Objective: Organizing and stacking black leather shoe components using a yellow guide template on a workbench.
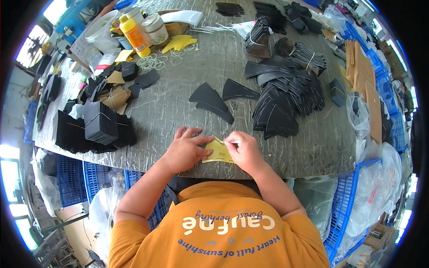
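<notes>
A yellow template with slots and handwriting lies near the table's front edge, over what seems to be a dark piece showing along its rim. My left hand rests at its left side, fingers spread, with thumb and fingertips pressing on it. At its upper right, my right hand is closed in a pinch on a thin pale stick, mostly hidden by the fingers; its tip meets the template. Just beyond lie two loose black cut pieces, a larger one and a smaller one, the larger bearing a pale line.
A heap of black cut pieces spreads to the right, with banded bundles behind. Stacked black pieces stand at the left. Rubber bands, a yellow bottle and a white jar sit far left.
</notes>
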Demonstrator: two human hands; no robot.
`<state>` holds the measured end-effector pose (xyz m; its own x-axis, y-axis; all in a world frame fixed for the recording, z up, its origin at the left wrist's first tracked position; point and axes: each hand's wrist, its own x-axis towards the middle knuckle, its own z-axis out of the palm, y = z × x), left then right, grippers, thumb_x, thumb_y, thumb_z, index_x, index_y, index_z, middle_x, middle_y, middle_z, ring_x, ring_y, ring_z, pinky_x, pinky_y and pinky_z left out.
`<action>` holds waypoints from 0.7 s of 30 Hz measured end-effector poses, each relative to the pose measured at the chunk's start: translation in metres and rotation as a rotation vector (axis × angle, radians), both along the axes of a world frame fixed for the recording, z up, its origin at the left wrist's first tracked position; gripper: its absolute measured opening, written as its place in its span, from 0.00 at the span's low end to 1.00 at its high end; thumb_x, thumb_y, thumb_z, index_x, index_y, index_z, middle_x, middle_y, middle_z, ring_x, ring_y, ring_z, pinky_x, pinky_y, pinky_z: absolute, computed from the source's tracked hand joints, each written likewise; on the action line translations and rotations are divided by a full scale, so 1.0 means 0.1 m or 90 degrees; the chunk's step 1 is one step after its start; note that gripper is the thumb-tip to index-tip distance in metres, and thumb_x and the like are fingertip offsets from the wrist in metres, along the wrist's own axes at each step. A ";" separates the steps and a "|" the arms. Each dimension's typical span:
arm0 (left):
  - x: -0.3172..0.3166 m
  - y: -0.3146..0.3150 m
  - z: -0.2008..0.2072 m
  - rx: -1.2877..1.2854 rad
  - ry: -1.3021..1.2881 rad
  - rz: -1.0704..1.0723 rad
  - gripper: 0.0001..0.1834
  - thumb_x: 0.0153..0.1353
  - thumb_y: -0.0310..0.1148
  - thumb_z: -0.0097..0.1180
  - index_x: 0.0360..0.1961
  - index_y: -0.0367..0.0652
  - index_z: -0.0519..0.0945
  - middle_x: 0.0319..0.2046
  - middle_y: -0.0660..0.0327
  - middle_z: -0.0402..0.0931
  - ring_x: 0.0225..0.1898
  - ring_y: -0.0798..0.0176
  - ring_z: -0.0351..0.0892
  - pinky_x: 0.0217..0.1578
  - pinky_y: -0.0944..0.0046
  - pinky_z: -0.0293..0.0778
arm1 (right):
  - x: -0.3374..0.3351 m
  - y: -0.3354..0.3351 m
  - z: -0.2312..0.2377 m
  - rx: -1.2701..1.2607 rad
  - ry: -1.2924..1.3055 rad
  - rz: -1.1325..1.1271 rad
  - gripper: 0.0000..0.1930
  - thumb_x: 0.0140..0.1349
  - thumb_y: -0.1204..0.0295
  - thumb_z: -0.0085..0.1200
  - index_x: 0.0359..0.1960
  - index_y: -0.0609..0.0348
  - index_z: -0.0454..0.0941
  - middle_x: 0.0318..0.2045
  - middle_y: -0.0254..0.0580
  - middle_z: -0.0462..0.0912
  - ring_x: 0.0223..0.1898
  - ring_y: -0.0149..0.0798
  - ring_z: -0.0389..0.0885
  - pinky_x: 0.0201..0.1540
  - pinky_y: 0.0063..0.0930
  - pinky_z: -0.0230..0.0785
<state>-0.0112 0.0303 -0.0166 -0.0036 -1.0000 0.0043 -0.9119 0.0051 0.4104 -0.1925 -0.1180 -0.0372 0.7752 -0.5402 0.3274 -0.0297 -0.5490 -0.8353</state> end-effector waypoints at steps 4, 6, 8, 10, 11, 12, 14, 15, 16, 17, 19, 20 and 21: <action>0.02 0.01 0.00 0.005 -0.005 0.001 0.14 0.54 0.35 0.66 0.42 0.67 0.89 0.60 0.73 0.76 0.67 0.49 0.64 0.69 0.37 0.51 | -0.44 -0.01 0.17 0.060 0.084 -0.020 0.05 0.56 0.83 0.58 0.28 0.61 0.74 0.26 0.46 0.80 0.29 0.48 0.82 0.31 0.36 0.72; 0.02 0.01 0.01 0.008 -0.005 -0.003 0.14 0.54 0.35 0.66 0.42 0.67 0.89 0.60 0.73 0.76 0.67 0.49 0.64 0.69 0.37 0.51 | -0.62 -0.03 0.21 0.047 0.096 -0.023 0.05 0.56 0.83 0.58 0.30 0.61 0.74 0.26 0.46 0.81 0.28 0.48 0.82 0.30 0.35 0.72; 0.03 0.02 0.01 0.011 -0.008 -0.005 0.14 0.54 0.35 0.66 0.42 0.66 0.89 0.61 0.73 0.76 0.67 0.49 0.64 0.69 0.36 0.50 | -0.67 -0.03 0.24 0.034 0.107 -0.025 0.05 0.56 0.83 0.57 0.31 0.61 0.75 0.27 0.46 0.81 0.28 0.47 0.82 0.30 0.35 0.72; 0.04 0.02 -0.01 -0.011 -0.027 -0.019 0.14 0.51 0.37 0.68 0.41 0.62 0.88 0.62 0.73 0.74 0.67 0.49 0.64 0.69 0.35 0.51 | -0.65 -0.01 0.28 0.072 0.104 -0.073 0.08 0.56 0.84 0.55 0.37 0.61 0.76 0.30 0.47 0.81 0.32 0.48 0.82 0.35 0.36 0.74; 0.03 0.04 -0.01 -0.013 -0.028 -0.023 0.14 0.51 0.37 0.68 0.41 0.62 0.88 0.62 0.73 0.74 0.67 0.49 0.64 0.69 0.35 0.51 | -0.62 -0.02 0.26 0.070 0.103 -0.078 0.08 0.56 0.84 0.55 0.37 0.61 0.76 0.30 0.47 0.81 0.32 0.48 0.82 0.35 0.36 0.74; 0.00 0.08 -0.01 -0.021 -0.041 -0.047 0.15 0.48 0.39 0.70 0.41 0.61 0.88 0.63 0.71 0.74 0.66 0.49 0.64 0.68 0.34 0.52 | -0.58 -0.04 0.21 0.036 0.081 -0.077 0.09 0.56 0.83 0.55 0.39 0.61 0.76 0.33 0.48 0.81 0.35 0.49 0.81 0.38 0.37 0.74; -0.08 0.18 -0.02 -0.029 -0.056 -0.074 0.17 0.45 0.42 0.72 0.40 0.59 0.87 0.63 0.69 0.73 0.66 0.50 0.65 0.68 0.33 0.53 | -0.48 -0.04 0.14 0.001 0.058 -0.080 0.11 0.56 0.81 0.56 0.42 0.61 0.77 0.36 0.48 0.80 0.37 0.49 0.81 0.42 0.39 0.75; -0.12 0.28 -0.02 -0.026 -0.057 -0.085 0.19 0.45 0.45 0.72 0.41 0.58 0.87 0.63 0.68 0.73 0.65 0.51 0.66 0.67 0.32 0.54 | -0.41 -0.01 0.11 -0.034 0.154 -0.072 0.11 0.56 0.79 0.57 0.42 0.60 0.77 0.37 0.47 0.79 0.41 0.49 0.80 0.44 0.41 0.74; -0.17 0.37 -0.02 -0.025 -0.058 -0.095 0.22 0.44 0.48 0.72 0.42 0.56 0.86 0.63 0.66 0.73 0.65 0.52 0.66 0.67 0.32 0.55 | -0.35 0.02 0.08 -0.070 0.250 -0.064 0.12 0.56 0.77 0.57 0.43 0.59 0.78 0.39 0.46 0.78 0.44 0.49 0.79 0.47 0.43 0.74; -0.20 0.45 -0.07 -0.055 -0.051 -0.102 0.24 0.42 0.48 0.73 0.42 0.54 0.86 0.62 0.63 0.74 0.63 0.52 0.69 0.66 0.33 0.56 | -0.31 0.05 0.01 -0.144 0.246 -0.062 0.11 0.53 0.75 0.61 0.39 0.57 0.78 0.38 0.45 0.77 0.45 0.49 0.78 0.46 0.44 0.75; -0.24 0.57 -0.16 -0.099 -0.021 -0.098 0.24 0.42 0.47 0.73 0.42 0.53 0.86 0.62 0.63 0.75 0.61 0.52 0.71 0.66 0.34 0.57 | -0.22 0.14 0.02 -0.172 0.254 -0.058 0.11 0.51 0.76 0.61 0.37 0.56 0.77 0.38 0.44 0.77 0.45 0.48 0.78 0.45 0.43 0.75; -0.24 0.62 -0.19 -0.144 0.012 -0.095 0.23 0.42 0.45 0.73 0.41 0.51 0.85 0.61 0.62 0.76 0.60 0.52 0.72 0.65 0.35 0.59 | -0.19 0.16 0.02 -0.201 0.264 -0.056 0.11 0.49 0.76 0.61 0.35 0.55 0.77 0.38 0.43 0.78 0.44 0.47 0.77 0.44 0.43 0.75; -0.25 0.62 -0.16 -0.157 0.028 -0.093 0.22 0.43 0.41 0.73 0.41 0.47 0.85 0.58 0.60 0.78 0.58 0.51 0.75 0.64 0.37 0.62 | -0.18 0.18 -0.03 -0.213 0.213 -0.036 0.12 0.45 0.79 0.60 0.31 0.55 0.73 0.36 0.39 0.79 0.39 0.46 0.78 0.40 0.40 0.75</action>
